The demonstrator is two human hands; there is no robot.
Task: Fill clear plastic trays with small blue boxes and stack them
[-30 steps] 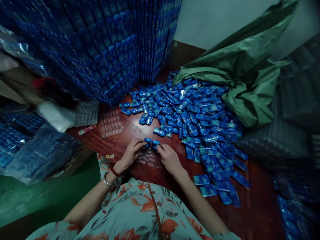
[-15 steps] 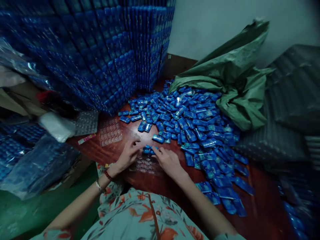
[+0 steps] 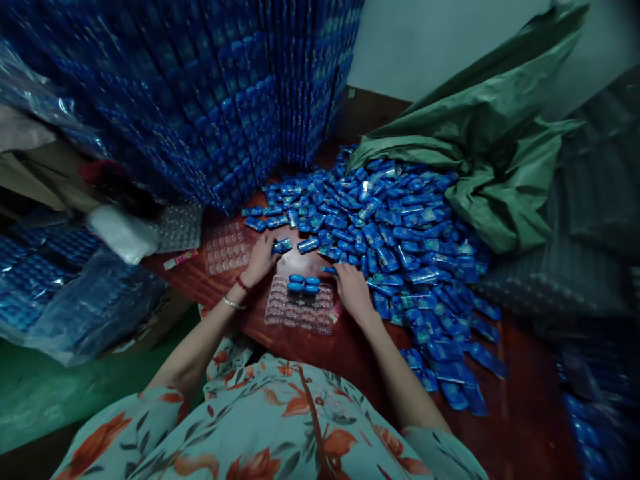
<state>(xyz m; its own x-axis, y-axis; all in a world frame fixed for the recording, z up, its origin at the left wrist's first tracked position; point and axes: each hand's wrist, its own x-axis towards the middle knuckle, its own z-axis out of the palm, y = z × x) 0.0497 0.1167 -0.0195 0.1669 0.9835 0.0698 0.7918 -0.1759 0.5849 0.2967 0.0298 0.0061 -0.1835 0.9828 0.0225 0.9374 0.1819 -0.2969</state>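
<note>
A clear plastic blister tray [image 3: 300,312] lies on the reddish wooden table [image 3: 350,347] in front of me. A few blue packets [image 3: 303,283] sit in its far row. My left hand [image 3: 261,259] reaches past the tray and grips a blue packet [image 3: 281,246] at the near edge of a big heap of blue packets [image 3: 395,233]. My right hand [image 3: 353,287] rests at the tray's right far corner, its fingers on a blue packet [image 3: 329,269] at the heap's edge.
Tall stacks of filled blue trays [image 3: 200,100] rise at the back left. A green sack [image 3: 480,140] lies open at the back right. Empty clear trays [image 3: 225,245], a white bag [image 3: 123,232] and wrapped blue bundles [image 3: 75,293] sit to the left.
Both hands have left the tray and reached forward to the heap. The left hand has taken hold of a packet. The tray with its blue packets now lies uncovered.
</note>
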